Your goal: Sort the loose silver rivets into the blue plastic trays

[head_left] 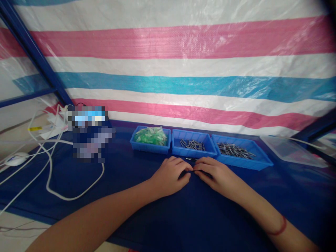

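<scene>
My left hand (170, 176) and my right hand (216, 175) rest on the blue cloth, fingertips meeting in front of the middle bin. Both are curled into a pinch around a thin dark metal pin (193, 170) held between them. Another small pin (191, 159) lies on the cloth just beyond my fingers. Three blue bins stand in a row behind: the left bin (136, 144) holds green plastic pieces, the middle bin (210, 151) holds metal pins, the right bin (258, 161) holds more metal pins.
White cables (49, 175) loop over the left side of the blue cloth (168, 217), beside a white mouse-like device (15, 159). A clear plastic lid (291, 151) lies at the right. A striped tarp (183, 70) hangs behind.
</scene>
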A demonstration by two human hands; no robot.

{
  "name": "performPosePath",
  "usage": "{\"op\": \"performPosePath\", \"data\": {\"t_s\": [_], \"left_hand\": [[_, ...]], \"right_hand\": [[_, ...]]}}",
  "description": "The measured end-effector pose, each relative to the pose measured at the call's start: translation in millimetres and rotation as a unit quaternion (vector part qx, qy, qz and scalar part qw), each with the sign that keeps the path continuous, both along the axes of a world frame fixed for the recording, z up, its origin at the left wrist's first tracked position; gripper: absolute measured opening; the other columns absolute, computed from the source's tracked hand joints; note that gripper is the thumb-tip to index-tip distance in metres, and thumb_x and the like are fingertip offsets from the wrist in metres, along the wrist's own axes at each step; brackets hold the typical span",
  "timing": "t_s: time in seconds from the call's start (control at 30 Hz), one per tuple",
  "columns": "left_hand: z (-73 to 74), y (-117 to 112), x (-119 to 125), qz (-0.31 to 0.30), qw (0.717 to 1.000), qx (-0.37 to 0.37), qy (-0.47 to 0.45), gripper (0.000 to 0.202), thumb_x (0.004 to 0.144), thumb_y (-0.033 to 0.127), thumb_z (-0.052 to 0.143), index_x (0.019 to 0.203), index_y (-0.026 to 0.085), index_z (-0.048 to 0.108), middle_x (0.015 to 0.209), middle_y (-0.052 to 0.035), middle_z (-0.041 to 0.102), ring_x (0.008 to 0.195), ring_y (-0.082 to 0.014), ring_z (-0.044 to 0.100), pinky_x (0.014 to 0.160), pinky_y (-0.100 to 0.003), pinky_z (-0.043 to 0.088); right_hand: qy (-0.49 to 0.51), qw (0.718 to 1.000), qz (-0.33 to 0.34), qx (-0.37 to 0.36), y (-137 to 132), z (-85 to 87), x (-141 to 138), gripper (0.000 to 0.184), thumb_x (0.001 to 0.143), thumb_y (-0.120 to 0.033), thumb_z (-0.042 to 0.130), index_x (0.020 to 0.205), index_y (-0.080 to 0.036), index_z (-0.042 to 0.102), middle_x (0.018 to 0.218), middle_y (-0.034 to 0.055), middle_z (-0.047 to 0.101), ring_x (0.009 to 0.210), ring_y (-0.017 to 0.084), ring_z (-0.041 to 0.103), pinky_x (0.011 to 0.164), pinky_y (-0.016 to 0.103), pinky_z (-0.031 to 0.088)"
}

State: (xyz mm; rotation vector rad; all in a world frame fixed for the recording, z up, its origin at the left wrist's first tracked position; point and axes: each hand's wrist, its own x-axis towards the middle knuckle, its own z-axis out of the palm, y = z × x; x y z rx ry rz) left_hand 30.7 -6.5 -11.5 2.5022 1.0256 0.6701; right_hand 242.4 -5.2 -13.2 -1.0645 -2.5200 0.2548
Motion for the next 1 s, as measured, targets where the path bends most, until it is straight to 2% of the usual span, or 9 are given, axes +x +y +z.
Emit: {"op": "performPosePath", "data": {"t_s": [0.3,0.43,0.57,0.63,0.73,0.87,1.0], "left_hand": [[1.8,-0.1,0.4,0.0,1.0,-0.001,0.017,0.017,0.088,0.025,0.053,0.101,0.02,0.062,0.103,-0.0034,0.064,0.099,-0.0206,0.054,0.084,-0.033,0.04],[3.8,-0.4,0.5,0.0,1.0,-0.009,0.008,0.021,0.088,0.033,0.055,0.103,0.02,0.061,0.103,-0.0034,0.065,0.098,-0.021,0.054,0.083,-0.033,0.04],[3.7,-0.1,-0.1,-0.01,1.0,-0.014,0.004,0.029,0.087,0.039,0.057,0.108,0.02,0.059,0.104,-0.003,0.065,0.099,-0.0211,0.055,0.083,-0.033,0.039],[3.2,0.2,-0.2,-0.018,1.0,-0.014,-0.001,0.03,0.088,0.04,0.056,0.108,0.019,0.059,0.105,-0.0034,0.065,0.098,-0.0208,0.055,0.084,-0.032,0.039],[3.3,1.0,0.0,-0.039,0.999,-0.02,-0.018,0.025,0.09,0.037,0.053,0.105,0.019,0.061,0.105,-0.004,0.065,0.097,-0.0193,0.056,0.085,-0.031,0.04],[5.0,2.5,0.9,-0.052,0.997,-0.038,-0.053,0.022,0.092,0.032,0.051,0.1,0.017,0.064,0.1,-0.0046,0.065,0.093,-0.0172,0.058,0.084,-0.028,0.041],[4.7,4.2,1.8,-0.055,0.994,-0.05,-0.084,0.024,0.093,0.032,0.049,0.092,0.014,0.064,0.093,-0.0049,0.066,0.088,-0.0161,0.059,0.08,-0.025,0.042]], "right_hand": [[-0.008,0.999,-0.022,0.025,-2.2,2.7,-5.0,0.016,0.093,-0.017,0.042,0.092,-0.019,0.058,0.09,0.0066,0.061,0.085,0.02,0.056,0.077,0.037,0.047],[0.058,0.996,-0.06,0.037,-4.5,6.2,-5.2,0.015,0.094,-0.022,0.042,0.095,-0.019,0.056,0.094,0.0068,0.062,0.091,0.021,0.056,0.083,0.038,0.045],[0.177,0.979,-0.1,-0.033,-10.6,5.7,-9.5,0.013,0.093,-0.027,0.046,0.098,-0.021,0.057,0.095,0.0044,0.063,0.086,0.017,0.059,0.077,0.031,0.046],[0.226,0.965,-0.101,-0.081,-13.4,3.9,-13.8,0.013,0.093,-0.028,0.048,0.098,-0.023,0.058,0.095,0.0031,0.063,0.086,0.016,0.06,0.075,0.029,0.047],[0.291,0.947,-0.084,-0.104,-15.8,1.6,-20.4,0.011,0.091,-0.029,0.052,0.097,-0.024,0.059,0.099,0.003,0.062,0.091,0.017,0.059,0.078,0.029,0.046],[0.319,0.939,-0.061,-0.118,-18.6,2.6,-26.1,0.009,0.09,-0.027,0.054,0.094,-0.023,0.06,0.095,0.0031,0.06,0.089,0.017,0.057,0.076,0.029,0.045],[0.336,0.929,-0.071,-0.139,-21.8,4.5,-28.4,0.009,0.089,-0.028,0.055,0.094,-0.022,0.06,0.092,0.0034,0.059,0.083,0.016,0.056,0.07,0.028,0.045]]}}
